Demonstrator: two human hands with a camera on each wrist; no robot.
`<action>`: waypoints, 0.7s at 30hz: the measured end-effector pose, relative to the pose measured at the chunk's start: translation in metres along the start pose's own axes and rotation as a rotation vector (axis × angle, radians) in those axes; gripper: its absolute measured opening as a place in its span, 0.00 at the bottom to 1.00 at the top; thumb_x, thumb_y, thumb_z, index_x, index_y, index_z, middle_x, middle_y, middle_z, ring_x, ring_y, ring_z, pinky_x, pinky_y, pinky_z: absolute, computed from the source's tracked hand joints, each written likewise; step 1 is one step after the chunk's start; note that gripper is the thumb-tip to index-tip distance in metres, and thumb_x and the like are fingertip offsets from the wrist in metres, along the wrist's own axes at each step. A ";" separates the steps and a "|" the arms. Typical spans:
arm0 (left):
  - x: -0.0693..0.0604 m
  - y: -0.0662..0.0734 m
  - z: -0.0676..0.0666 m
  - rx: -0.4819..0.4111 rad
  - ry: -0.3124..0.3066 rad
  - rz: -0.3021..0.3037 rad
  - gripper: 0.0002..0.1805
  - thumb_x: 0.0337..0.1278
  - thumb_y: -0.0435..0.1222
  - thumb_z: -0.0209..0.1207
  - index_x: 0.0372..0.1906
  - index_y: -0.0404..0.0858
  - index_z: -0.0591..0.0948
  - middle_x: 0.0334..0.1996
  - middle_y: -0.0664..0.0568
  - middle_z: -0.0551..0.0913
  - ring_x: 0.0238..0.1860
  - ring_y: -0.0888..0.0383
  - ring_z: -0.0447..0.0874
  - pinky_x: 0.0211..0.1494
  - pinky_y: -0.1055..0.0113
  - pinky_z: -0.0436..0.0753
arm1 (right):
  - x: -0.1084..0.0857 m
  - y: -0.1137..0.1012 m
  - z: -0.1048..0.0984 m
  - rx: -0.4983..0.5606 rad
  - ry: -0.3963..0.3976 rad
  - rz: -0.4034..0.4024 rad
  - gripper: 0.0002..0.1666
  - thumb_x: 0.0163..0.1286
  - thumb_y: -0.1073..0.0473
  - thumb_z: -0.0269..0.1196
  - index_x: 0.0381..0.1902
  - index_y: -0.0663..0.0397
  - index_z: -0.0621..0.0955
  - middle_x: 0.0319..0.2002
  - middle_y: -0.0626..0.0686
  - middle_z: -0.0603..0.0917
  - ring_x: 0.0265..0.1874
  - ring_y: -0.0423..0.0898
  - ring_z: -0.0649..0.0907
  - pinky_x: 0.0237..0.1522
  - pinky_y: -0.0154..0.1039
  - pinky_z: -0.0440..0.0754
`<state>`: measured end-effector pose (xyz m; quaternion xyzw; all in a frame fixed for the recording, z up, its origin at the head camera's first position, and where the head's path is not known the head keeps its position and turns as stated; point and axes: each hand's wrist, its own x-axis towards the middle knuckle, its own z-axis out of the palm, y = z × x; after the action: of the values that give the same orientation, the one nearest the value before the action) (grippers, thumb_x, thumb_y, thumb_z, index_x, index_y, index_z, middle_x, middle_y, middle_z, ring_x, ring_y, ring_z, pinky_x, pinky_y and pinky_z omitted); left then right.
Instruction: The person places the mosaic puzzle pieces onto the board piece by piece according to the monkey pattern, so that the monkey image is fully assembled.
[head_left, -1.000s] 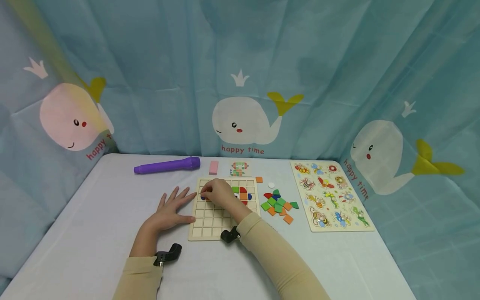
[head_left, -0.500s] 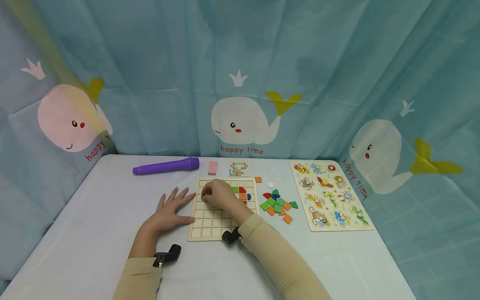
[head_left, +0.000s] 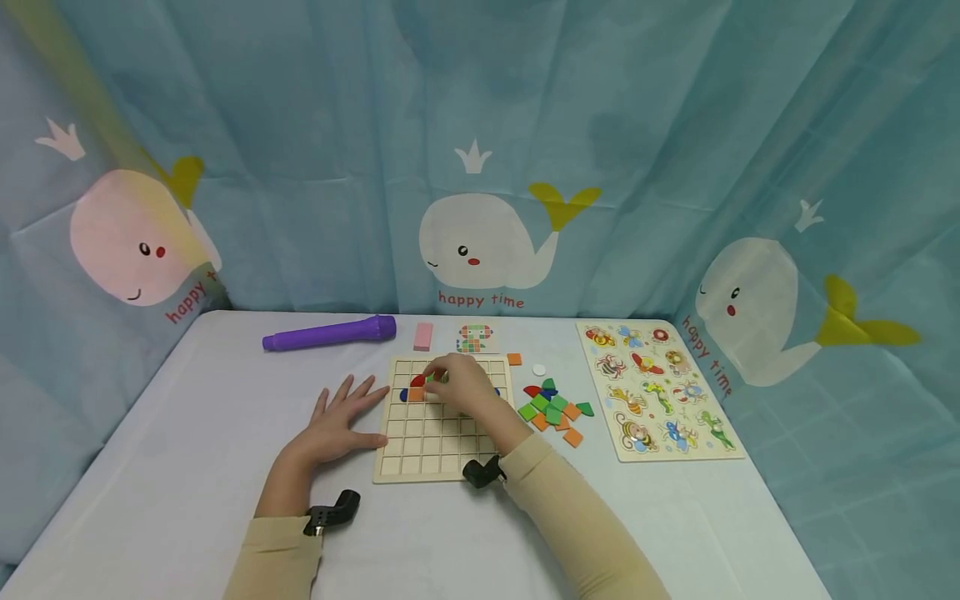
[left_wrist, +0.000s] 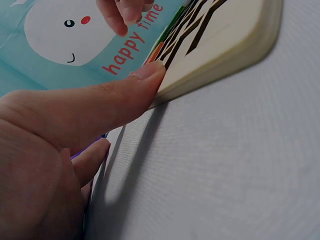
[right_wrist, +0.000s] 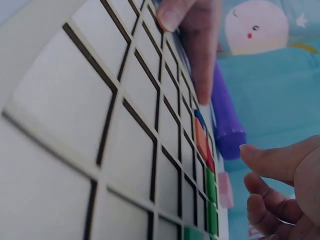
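The wooden grid board (head_left: 420,450) lies on the table. My left hand (head_left: 337,425) is spread on the cloth beside it, and its thumb (left_wrist: 147,75) touches the board's left edge. Just above the upper rows is my right hand (head_left: 467,390); in the right wrist view its thumb (right_wrist: 272,162) and fingertips are apart, with nothing between them. At the upper left of the grid sit a blue piece (head_left: 403,395), an orange square (head_left: 416,395), a red piece (head_left: 417,381) and green pieces (right_wrist: 211,185). My right hand hides most pieces farther right.
Right of the board lies a loose pile of coloured pieces (head_left: 553,408), with a white disc (head_left: 538,370) and an orange square (head_left: 514,359) nearby. Behind are a pattern card (head_left: 476,337), a pink block (head_left: 423,337) and a purple microphone-shaped stick (head_left: 330,332). An insect puzzle board (head_left: 660,392) lies far right.
My right hand has let go of the blue piece at the grid's left and moved right, uncovering the blue, orange and red pieces. My left hand stays in place.
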<state>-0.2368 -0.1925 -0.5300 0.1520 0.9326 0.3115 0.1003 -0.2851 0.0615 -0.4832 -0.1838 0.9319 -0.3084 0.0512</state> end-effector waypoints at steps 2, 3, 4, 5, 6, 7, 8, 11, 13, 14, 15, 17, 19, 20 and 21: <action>0.000 0.002 0.000 -0.002 -0.002 -0.006 0.53 0.46 0.62 0.70 0.77 0.48 0.65 0.81 0.41 0.52 0.81 0.35 0.31 0.76 0.33 0.24 | -0.003 0.004 -0.005 0.009 0.013 -0.004 0.12 0.69 0.54 0.69 0.48 0.47 0.88 0.38 0.45 0.85 0.35 0.40 0.80 0.35 0.34 0.80; 0.000 0.003 0.000 0.000 -0.002 -0.009 0.53 0.46 0.62 0.70 0.77 0.48 0.65 0.81 0.42 0.52 0.81 0.35 0.31 0.77 0.34 0.24 | -0.005 0.007 -0.007 0.015 0.020 -0.007 0.12 0.69 0.54 0.69 0.49 0.48 0.88 0.39 0.45 0.86 0.36 0.41 0.80 0.36 0.35 0.80; 0.000 0.003 0.000 -0.003 -0.001 -0.008 0.53 0.46 0.62 0.70 0.77 0.47 0.65 0.81 0.41 0.52 0.81 0.35 0.32 0.76 0.33 0.24 | -0.006 0.009 -0.009 0.023 0.024 -0.009 0.12 0.69 0.54 0.69 0.49 0.48 0.88 0.40 0.46 0.86 0.36 0.41 0.81 0.37 0.35 0.81; 0.000 0.004 0.000 -0.005 0.000 -0.007 0.53 0.45 0.62 0.70 0.77 0.47 0.65 0.81 0.40 0.52 0.81 0.34 0.32 0.76 0.33 0.24 | -0.008 0.012 -0.012 0.033 0.029 -0.007 0.13 0.69 0.54 0.68 0.50 0.48 0.87 0.41 0.46 0.86 0.37 0.41 0.81 0.38 0.36 0.81; 0.000 0.005 0.000 -0.008 0.002 -0.004 0.53 0.45 0.62 0.70 0.77 0.47 0.65 0.81 0.40 0.52 0.81 0.34 0.32 0.76 0.33 0.25 | -0.009 0.015 -0.014 0.033 0.034 -0.005 0.13 0.70 0.54 0.68 0.50 0.48 0.87 0.42 0.47 0.86 0.38 0.42 0.81 0.39 0.37 0.81; 0.000 0.004 0.001 -0.004 0.002 -0.009 0.53 0.45 0.62 0.70 0.77 0.47 0.65 0.81 0.40 0.52 0.81 0.34 0.32 0.76 0.33 0.25 | -0.011 0.018 -0.016 0.035 0.040 -0.005 0.13 0.70 0.54 0.68 0.51 0.49 0.87 0.43 0.47 0.87 0.38 0.42 0.81 0.39 0.37 0.82; 0.000 0.004 0.001 -0.005 0.002 -0.011 0.54 0.45 0.62 0.70 0.77 0.47 0.65 0.81 0.41 0.52 0.81 0.35 0.32 0.76 0.33 0.25 | -0.012 0.021 -0.018 0.043 0.046 -0.006 0.14 0.70 0.55 0.68 0.51 0.50 0.87 0.44 0.48 0.87 0.39 0.43 0.81 0.40 0.38 0.82; 0.000 0.003 0.000 -0.012 0.003 -0.013 0.54 0.44 0.62 0.71 0.77 0.47 0.65 0.81 0.41 0.52 0.81 0.35 0.31 0.76 0.34 0.24 | -0.018 0.029 -0.024 0.063 0.068 -0.004 0.15 0.70 0.56 0.67 0.53 0.51 0.86 0.47 0.51 0.87 0.41 0.45 0.82 0.39 0.39 0.83; 0.000 0.002 0.000 -0.012 0.001 -0.016 0.54 0.44 0.62 0.71 0.77 0.47 0.65 0.81 0.41 0.51 0.81 0.36 0.31 0.77 0.35 0.23 | -0.021 0.033 -0.029 0.080 0.081 0.005 0.16 0.71 0.56 0.67 0.54 0.53 0.85 0.49 0.52 0.86 0.42 0.46 0.82 0.39 0.40 0.83; 0.000 0.002 0.000 -0.019 0.001 -0.015 0.54 0.44 0.62 0.71 0.77 0.47 0.65 0.81 0.41 0.51 0.81 0.35 0.31 0.77 0.35 0.23 | -0.023 0.036 -0.031 0.089 0.086 0.012 0.17 0.71 0.56 0.67 0.55 0.53 0.85 0.49 0.52 0.86 0.42 0.46 0.82 0.39 0.40 0.83; 0.000 0.002 0.000 -0.021 0.002 -0.012 0.54 0.44 0.62 0.71 0.77 0.47 0.65 0.81 0.41 0.51 0.81 0.35 0.31 0.77 0.34 0.23 | -0.025 0.038 -0.032 0.091 0.089 0.024 0.17 0.71 0.56 0.67 0.55 0.53 0.85 0.50 0.51 0.86 0.43 0.46 0.82 0.38 0.40 0.83; 0.001 0.002 0.000 -0.023 0.004 -0.009 0.54 0.43 0.62 0.71 0.77 0.47 0.65 0.81 0.41 0.51 0.81 0.35 0.31 0.76 0.34 0.23 | -0.027 0.042 -0.035 0.097 0.095 0.042 0.18 0.71 0.56 0.67 0.56 0.53 0.85 0.50 0.51 0.86 0.44 0.47 0.83 0.39 0.40 0.83; 0.001 0.002 0.000 -0.023 0.008 -0.011 0.54 0.43 0.62 0.71 0.77 0.47 0.65 0.81 0.41 0.51 0.81 0.35 0.31 0.77 0.34 0.23 | -0.030 0.047 -0.037 0.103 0.101 0.060 0.18 0.71 0.56 0.67 0.56 0.53 0.84 0.50 0.51 0.86 0.44 0.47 0.83 0.39 0.40 0.84; 0.001 0.002 0.000 -0.022 0.008 -0.013 0.54 0.43 0.62 0.71 0.77 0.47 0.65 0.81 0.41 0.51 0.81 0.35 0.31 0.77 0.34 0.23 | -0.031 0.049 -0.038 0.105 0.107 0.064 0.17 0.70 0.56 0.67 0.56 0.54 0.84 0.50 0.52 0.86 0.44 0.47 0.83 0.39 0.40 0.84; 0.001 0.002 0.000 -0.022 0.008 -0.014 0.54 0.43 0.62 0.71 0.77 0.47 0.65 0.81 0.41 0.51 0.81 0.35 0.31 0.77 0.34 0.23 | -0.032 0.052 -0.040 0.107 0.114 0.071 0.17 0.70 0.57 0.67 0.56 0.54 0.84 0.49 0.52 0.86 0.44 0.48 0.83 0.39 0.41 0.84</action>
<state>-0.2369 -0.1905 -0.5287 0.1430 0.9305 0.3218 0.1005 -0.2802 0.1336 -0.4825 -0.1300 0.9213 -0.3659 0.0189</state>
